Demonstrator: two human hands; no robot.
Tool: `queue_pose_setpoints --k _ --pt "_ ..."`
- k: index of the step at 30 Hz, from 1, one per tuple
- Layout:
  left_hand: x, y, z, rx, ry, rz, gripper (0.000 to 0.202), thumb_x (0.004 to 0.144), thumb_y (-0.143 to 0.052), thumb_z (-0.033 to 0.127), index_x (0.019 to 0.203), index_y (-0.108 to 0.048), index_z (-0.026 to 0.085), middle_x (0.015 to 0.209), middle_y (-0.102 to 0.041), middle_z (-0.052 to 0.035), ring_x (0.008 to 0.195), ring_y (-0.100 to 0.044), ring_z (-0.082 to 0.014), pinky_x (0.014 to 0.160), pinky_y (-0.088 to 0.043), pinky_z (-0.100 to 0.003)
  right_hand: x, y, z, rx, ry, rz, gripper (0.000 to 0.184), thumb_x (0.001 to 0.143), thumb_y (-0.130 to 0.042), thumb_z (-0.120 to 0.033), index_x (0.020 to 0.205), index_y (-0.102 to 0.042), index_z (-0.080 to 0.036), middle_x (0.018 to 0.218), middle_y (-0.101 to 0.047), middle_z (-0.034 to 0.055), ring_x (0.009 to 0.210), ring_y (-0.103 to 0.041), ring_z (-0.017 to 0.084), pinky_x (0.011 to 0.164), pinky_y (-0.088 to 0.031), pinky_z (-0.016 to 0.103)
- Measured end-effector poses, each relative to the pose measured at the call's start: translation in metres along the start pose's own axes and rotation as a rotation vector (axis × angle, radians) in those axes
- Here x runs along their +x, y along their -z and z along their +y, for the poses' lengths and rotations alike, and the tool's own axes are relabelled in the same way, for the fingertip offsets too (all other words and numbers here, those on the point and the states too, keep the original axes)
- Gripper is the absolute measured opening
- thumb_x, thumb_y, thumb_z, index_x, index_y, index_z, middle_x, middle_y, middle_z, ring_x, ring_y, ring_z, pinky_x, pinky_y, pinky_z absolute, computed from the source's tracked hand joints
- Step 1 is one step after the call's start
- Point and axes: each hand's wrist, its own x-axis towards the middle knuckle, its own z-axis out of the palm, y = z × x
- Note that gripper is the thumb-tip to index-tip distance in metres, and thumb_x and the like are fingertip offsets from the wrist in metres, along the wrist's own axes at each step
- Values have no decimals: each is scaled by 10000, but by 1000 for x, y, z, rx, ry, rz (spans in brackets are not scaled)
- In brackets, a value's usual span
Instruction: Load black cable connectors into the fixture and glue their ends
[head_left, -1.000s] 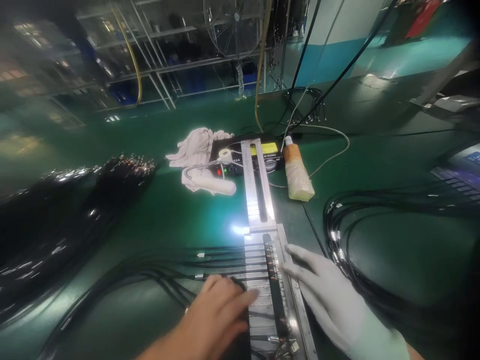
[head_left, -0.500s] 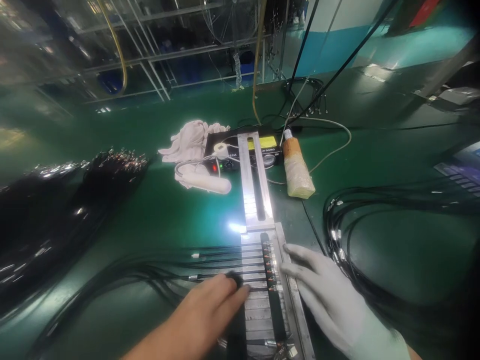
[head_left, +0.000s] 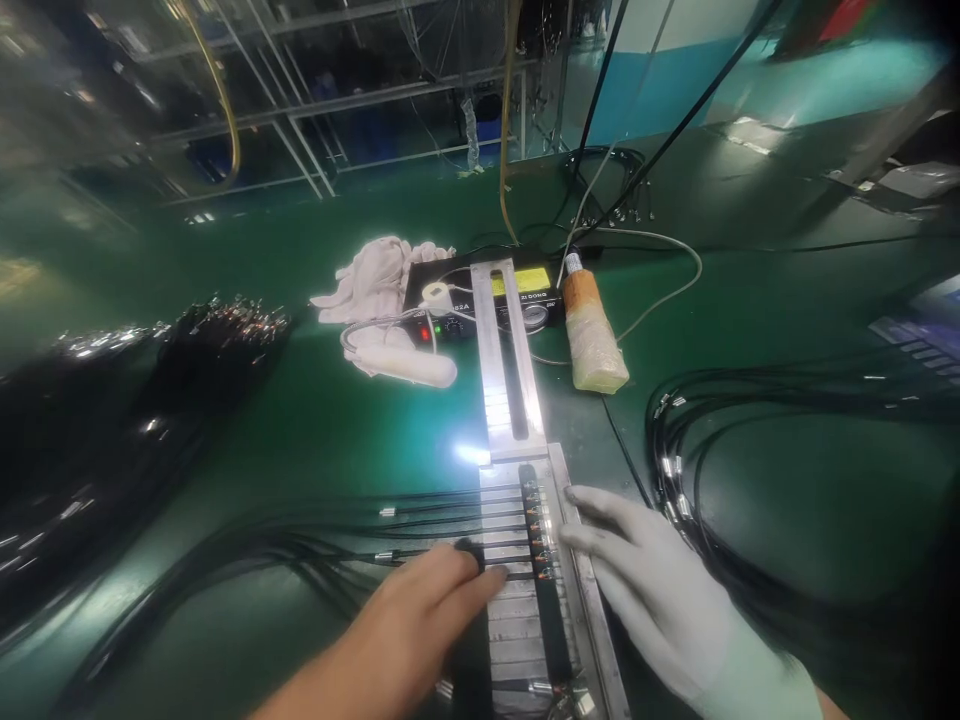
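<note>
A slotted metal jig (head_left: pixel 517 625) lies in front of me, with several thin black cables (head_left: pixel 315 545) laid across it from the left. Their small connector tips (head_left: pixel 534 520) line up along a dark strip. My bare left hand (head_left: pixel 420 625) rests at the jig's left edge, its fingers closed on a black cable end. My gloved right hand (head_left: pixel 645 590) lies flat and open on the jig's right rail, holding nothing. A long slotted metal bar (head_left: pixel 501 370) extends away from the jig's far end.
Beyond the bar sit a black control box with a yellow label (head_left: pixel 529 290), a white cloth glove pile (head_left: pixel 375 280), a white handled tool (head_left: pixel 409 365) and a wrapped cylinder (head_left: pixel 592 345). Cable coils lie at the right (head_left: pixel 712 470), and a large cable bundle at the left (head_left: pixel 112 400).
My left hand has drawn back slightly off the jig's plates to its left edge and closed on a cable end. The right hand has hardly moved. The view has shifted a little.
</note>
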Motion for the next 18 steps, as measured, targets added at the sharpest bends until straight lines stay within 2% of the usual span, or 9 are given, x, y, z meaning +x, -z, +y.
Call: queue_pose_setpoints --k 2,4,8,11,14,16,18 --pt "-1 -3 -1 -55 9 -7 395 994 -259 108 1254 -549 171 907 -624 -83 778 -585 -170 682 -527 -258 -1 0 1 -1 1 -16 342 983 -424 -149 1247 -619 -248 1386 -524 93 1232 -548 252 972 -548 423" --pt "-3 -8 -2 -57 25 39 366 993 -280 109 1222 -558 177 919 -620 -78 771 -573 -162 668 -506 -248 -1 0 2 1 -4 -22 345 983 -423 -148 1248 -617 -255 1389 -522 89 1236 -546 255 973 -547 428" --pt "-15 -13 3 141 87 133 429 979 -325 94 1262 -592 276 887 -575 -44 738 -520 -165 649 -420 -267 -1 0 1 10 -15 -4 327 976 -444 -162 1224 -635 -257 1363 -550 91 1207 -573 263 939 -566 421" --pt "-25 -15 11 276 136 80 580 900 -329 -12 1344 -550 288 841 -558 -25 725 -487 -174 654 -342 -293 1 -1 0 21 -17 11 310 977 -447 -167 1204 -643 -249 1351 -559 96 1204 -575 265 945 -565 426" --pt "-30 -16 19 333 183 47 652 857 -312 -43 1400 -485 275 895 -577 -34 785 -509 -188 698 -330 -309 2 -1 0 24 -32 11 296 988 -445 -178 1200 -639 -248 1349 -560 92 1212 -571 259 965 -556 432" --pt "-30 -14 23 245 173 41 535 917 -318 23 1368 -499 248 912 -584 -43 799 -525 -191 731 -351 -316 1 -1 -1 22 -29 25 297 996 -436 -184 1210 -632 -249 1354 -559 87 1216 -571 250 967 -558 423" --pt "-30 -7 26 69 149 12 311 1007 -361 196 1264 -537 206 897 -590 -44 800 -536 -191 779 -385 -327 -2 0 -2 17 -17 19 303 1001 -428 -183 1227 -619 -249 1375 -549 80 1234 -561 235 981 -555 408"
